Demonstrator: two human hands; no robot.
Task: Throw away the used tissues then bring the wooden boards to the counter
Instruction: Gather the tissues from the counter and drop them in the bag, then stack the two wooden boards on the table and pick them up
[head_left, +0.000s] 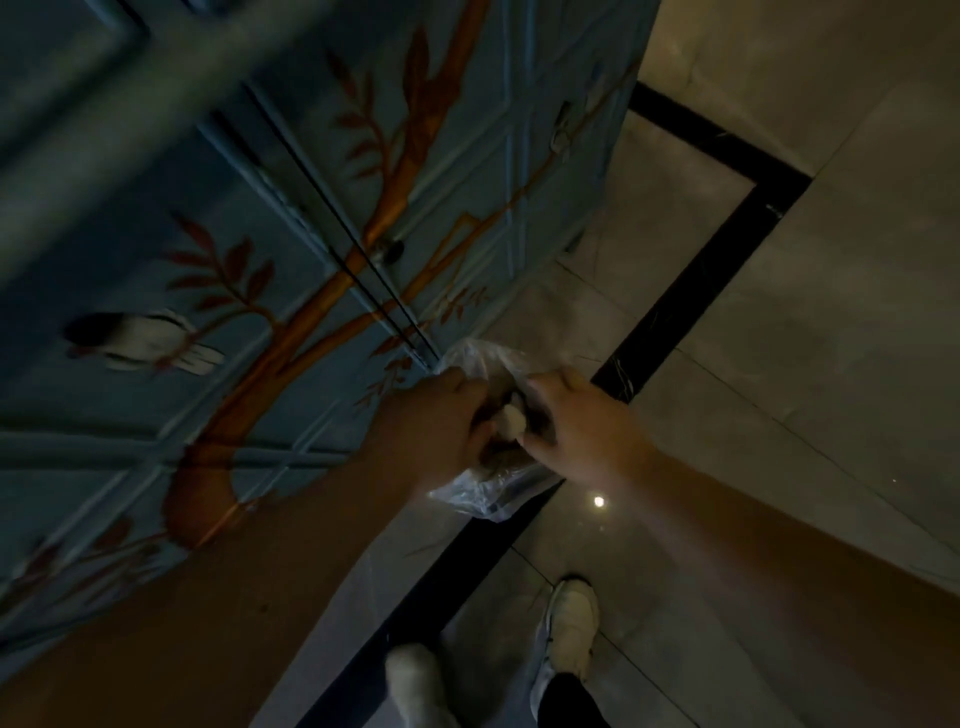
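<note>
Both hands (441, 421) (576, 421) spread crinkled clear bag (483, 493); white crumpled tissue (511, 418) inside.

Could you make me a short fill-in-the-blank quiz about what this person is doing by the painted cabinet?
1. Both hands, left hand and right hand, hold open a clear ____ bag.
2. The crumpled tissue at the bag's mouth is ____ in colour.
3. The blue cabinet is painted with branches and a ____.
4. The person's shoes stand on a ____ floor.

Missing words: plastic; white; bird; tiled
</note>
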